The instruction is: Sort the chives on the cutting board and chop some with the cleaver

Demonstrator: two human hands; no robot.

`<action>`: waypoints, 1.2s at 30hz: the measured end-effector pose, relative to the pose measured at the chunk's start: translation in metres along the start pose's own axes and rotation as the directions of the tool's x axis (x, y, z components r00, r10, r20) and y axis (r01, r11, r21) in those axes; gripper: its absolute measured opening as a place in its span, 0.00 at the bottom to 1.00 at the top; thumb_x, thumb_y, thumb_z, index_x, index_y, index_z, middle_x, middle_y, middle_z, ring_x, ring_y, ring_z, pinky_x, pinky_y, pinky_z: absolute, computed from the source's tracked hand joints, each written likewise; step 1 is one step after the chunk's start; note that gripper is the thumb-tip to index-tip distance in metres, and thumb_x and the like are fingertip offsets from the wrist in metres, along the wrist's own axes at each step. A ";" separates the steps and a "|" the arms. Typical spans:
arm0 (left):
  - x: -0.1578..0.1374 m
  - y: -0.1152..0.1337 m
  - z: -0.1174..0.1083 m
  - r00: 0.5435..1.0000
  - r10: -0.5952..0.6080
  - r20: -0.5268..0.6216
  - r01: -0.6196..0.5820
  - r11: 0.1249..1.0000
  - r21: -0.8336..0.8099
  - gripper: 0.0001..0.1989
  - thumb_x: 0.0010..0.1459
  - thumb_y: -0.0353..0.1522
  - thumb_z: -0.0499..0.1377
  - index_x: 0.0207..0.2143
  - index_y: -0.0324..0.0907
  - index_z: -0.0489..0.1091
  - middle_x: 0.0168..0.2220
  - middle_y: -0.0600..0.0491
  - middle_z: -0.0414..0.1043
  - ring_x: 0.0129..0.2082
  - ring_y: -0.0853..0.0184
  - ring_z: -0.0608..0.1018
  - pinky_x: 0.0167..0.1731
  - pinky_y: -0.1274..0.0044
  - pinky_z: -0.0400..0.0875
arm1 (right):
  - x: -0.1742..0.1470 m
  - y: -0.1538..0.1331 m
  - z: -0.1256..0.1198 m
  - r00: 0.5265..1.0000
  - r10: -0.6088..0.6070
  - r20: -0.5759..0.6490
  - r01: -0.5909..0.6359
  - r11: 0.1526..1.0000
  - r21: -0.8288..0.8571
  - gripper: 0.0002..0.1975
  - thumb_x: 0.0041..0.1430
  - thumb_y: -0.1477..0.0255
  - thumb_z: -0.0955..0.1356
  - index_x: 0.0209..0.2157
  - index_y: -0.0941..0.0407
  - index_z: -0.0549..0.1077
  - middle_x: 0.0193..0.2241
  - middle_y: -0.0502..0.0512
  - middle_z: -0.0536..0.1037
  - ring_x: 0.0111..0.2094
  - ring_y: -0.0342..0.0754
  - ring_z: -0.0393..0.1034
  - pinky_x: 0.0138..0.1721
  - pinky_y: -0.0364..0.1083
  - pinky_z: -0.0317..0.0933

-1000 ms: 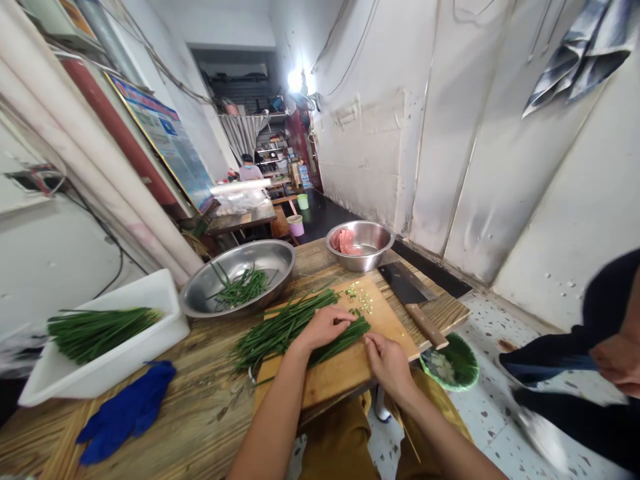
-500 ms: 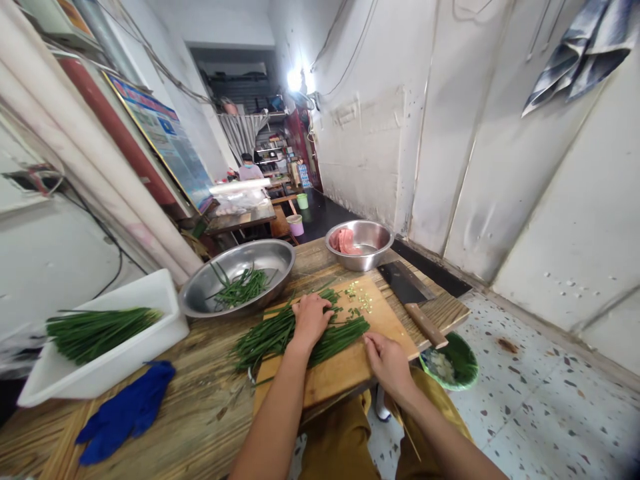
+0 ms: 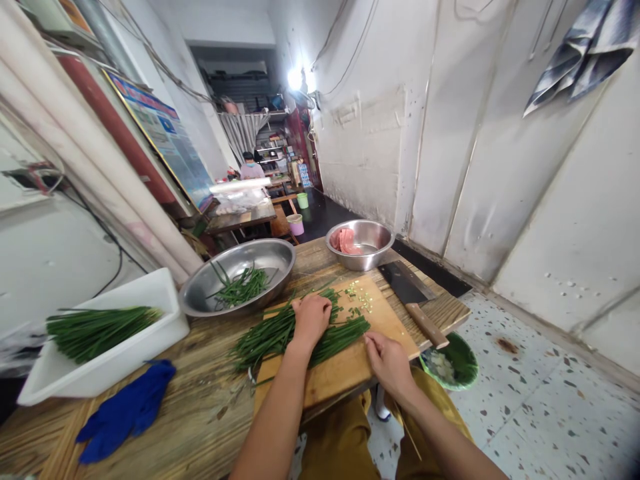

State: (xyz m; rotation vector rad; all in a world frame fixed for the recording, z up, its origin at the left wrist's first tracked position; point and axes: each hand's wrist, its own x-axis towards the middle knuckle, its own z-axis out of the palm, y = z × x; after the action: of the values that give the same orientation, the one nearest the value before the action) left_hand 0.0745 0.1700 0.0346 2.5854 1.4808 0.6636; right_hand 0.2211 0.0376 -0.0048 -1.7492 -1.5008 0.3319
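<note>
A bunch of green chives (image 3: 267,340) lies across a wooden cutting board (image 3: 327,387), its left ends hanging over onto the table. On top of it rests my left hand (image 3: 311,319), fingers curled down around some of the stalks. My right hand (image 3: 387,360) is at the cut ends on the board's near right side, thumb and fingers pinched together; what is between them is too small to make out. Small chopped pieces (image 3: 361,297) are scattered on the board's far part. A cleaver (image 3: 410,293) with a wooden handle lies right of the board.
A steel bowl of chives (image 3: 240,283) stands behind the board, and another steel bowl (image 3: 367,260) holds pink pieces. At left are a white tub (image 3: 115,377) of chives and a blue glove (image 3: 127,413). A green bin (image 3: 463,363) stands below right. Another person (image 3: 251,168) sits far back.
My left hand's fingers have curled in more over the chives. My right hand stays pinched in nearly the same place.
</note>
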 end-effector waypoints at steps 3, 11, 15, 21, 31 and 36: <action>-0.001 0.006 0.000 0.999 0.004 -0.034 -0.005 1.000 -0.031 0.11 0.57 0.31 0.51 0.29 0.44 0.72 0.32 0.50 0.74 0.38 0.61 0.70 0.41 0.68 0.53 | 0.000 0.001 0.001 1.000 -0.001 0.003 0.001 1.000 0.005 0.16 0.60 0.70 0.57 0.36 0.56 0.75 0.29 0.54 0.80 0.32 0.48 0.74 0.33 0.41 0.61; -0.002 0.022 0.008 0.997 0.061 0.041 -0.053 0.983 -0.173 0.09 0.56 0.31 0.51 0.30 0.43 0.71 0.29 0.54 0.74 0.33 0.66 0.73 0.40 0.72 0.55 | 0.000 -0.001 -0.001 1.000 -0.005 0.002 0.005 1.000 0.000 0.17 0.60 0.70 0.57 0.37 0.56 0.75 0.30 0.55 0.80 0.32 0.49 0.74 0.33 0.42 0.62; -0.001 0.023 0.012 0.997 0.051 0.061 -0.035 0.968 -0.247 0.10 0.55 0.30 0.51 0.29 0.42 0.72 0.28 0.55 0.75 0.32 0.67 0.74 0.40 0.73 0.57 | 0.000 0.000 -0.001 1.000 -0.006 0.002 0.006 1.000 0.016 0.17 0.60 0.70 0.57 0.37 0.56 0.76 0.30 0.55 0.80 0.32 0.48 0.74 0.34 0.41 0.62; -0.001 0.023 0.015 0.996 0.037 0.086 -0.003 0.931 -0.366 0.10 0.54 0.32 0.52 0.28 0.42 0.73 0.28 0.55 0.76 0.30 0.68 0.74 0.39 0.75 0.62 | 0.000 0.000 -0.001 1.000 -0.012 0.013 0.012 1.000 0.015 0.17 0.60 0.70 0.57 0.37 0.56 0.76 0.31 0.55 0.80 0.32 0.49 0.74 0.33 0.42 0.62; 0.000 0.021 0.017 0.994 -0.003 0.106 0.044 0.919 -0.391 0.10 0.53 0.31 0.52 0.28 0.42 0.74 0.27 0.55 0.76 0.30 0.67 0.74 0.38 0.74 0.64 | 0.001 0.000 0.000 1.000 -0.005 0.021 0.005 1.000 -0.010 0.17 0.60 0.70 0.57 0.36 0.56 0.76 0.30 0.55 0.80 0.32 0.49 0.74 0.33 0.41 0.62; 0.000 0.021 0.018 0.995 0.005 0.101 0.035 0.919 -0.394 0.10 0.53 0.31 0.52 0.28 0.42 0.73 0.27 0.55 0.76 0.30 0.67 0.74 0.38 0.75 0.64 | 0.001 -0.001 -0.001 1.000 -0.011 0.027 0.011 1.000 0.004 0.17 0.60 0.71 0.57 0.37 0.56 0.76 0.30 0.55 0.80 0.32 0.48 0.74 0.34 0.41 0.62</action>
State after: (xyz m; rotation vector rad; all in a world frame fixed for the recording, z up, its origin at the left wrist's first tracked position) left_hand 0.0981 0.1613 0.0244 2.2601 1.1896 0.7324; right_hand 0.2213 0.0380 -0.0038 -1.7392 -1.5278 0.3540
